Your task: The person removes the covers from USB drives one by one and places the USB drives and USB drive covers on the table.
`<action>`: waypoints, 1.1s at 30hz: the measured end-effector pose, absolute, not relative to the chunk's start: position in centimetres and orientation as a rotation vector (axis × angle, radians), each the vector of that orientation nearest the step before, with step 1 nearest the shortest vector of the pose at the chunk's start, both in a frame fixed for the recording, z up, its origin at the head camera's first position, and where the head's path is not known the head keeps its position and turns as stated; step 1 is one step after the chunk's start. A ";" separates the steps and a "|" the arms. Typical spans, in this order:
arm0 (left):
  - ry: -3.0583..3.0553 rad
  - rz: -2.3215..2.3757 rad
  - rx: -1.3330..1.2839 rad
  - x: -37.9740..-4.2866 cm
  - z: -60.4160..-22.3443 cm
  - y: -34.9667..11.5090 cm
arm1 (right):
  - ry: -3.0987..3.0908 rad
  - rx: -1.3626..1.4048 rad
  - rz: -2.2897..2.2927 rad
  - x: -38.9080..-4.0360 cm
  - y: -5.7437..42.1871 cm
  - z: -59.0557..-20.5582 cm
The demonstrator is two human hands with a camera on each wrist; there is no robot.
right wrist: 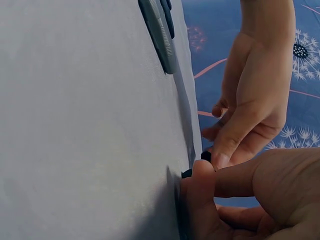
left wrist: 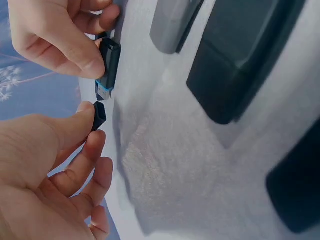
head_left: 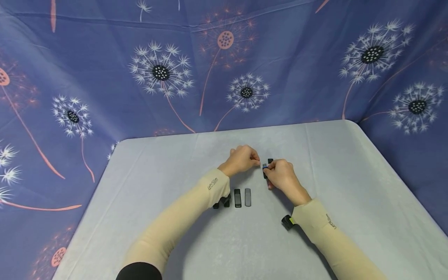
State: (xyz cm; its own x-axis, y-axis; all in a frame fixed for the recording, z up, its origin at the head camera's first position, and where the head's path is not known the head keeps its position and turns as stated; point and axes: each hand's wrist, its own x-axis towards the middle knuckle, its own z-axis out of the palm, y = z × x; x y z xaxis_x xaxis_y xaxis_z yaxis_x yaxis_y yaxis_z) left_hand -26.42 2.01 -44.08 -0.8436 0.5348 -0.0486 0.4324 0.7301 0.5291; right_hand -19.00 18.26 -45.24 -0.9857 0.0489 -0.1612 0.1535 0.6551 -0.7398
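Observation:
My left hand (head_left: 243, 158) pinches a small black cap (left wrist: 99, 116) between thumb and forefinger, its other fingers loosely bent. Facing it, my right hand (head_left: 281, 174) grips a black USB flash drive (left wrist: 110, 60) with a blue band. The drive's bare metal plug (left wrist: 103, 93) points at the cap, a small gap between them in the left wrist view. In the right wrist view, the fingers hide most of the drive. Just beyond the right hand lies another black piece (head_left: 270, 160) on the table.
Nearer the front, a grey flash drive (head_left: 247, 197) and a black one (head_left: 238, 198) lie side by side. More dark pieces (head_left: 216, 205) sit left of them, partly covered by the left sleeve. A pale cloth covers the table (head_left: 245, 241); a blue dandelion-print curtain (head_left: 297, 70) hangs behind.

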 end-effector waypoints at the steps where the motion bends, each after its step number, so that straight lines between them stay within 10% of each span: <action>1: 2.739 0.762 0.761 -26.5 -44.1 2.1 | 2.739 0.172 -1.246 -19.0 18.2 -45.2; 33: 2.787 0.636 0.776 -27.0 -45.3 3.2 | 2.744 0.164 -1.268 -18.7 18.2 -45.6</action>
State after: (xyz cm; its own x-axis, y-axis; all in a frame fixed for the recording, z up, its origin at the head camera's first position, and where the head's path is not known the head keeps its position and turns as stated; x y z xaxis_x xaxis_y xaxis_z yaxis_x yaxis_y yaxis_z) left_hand -27.04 3.18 -45.29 -0.8479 0.5271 -0.0563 0.4504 0.7725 0.4476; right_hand -18.71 18.23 -45.56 -0.9876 0.0502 -0.1486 0.1456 0.6446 -0.7506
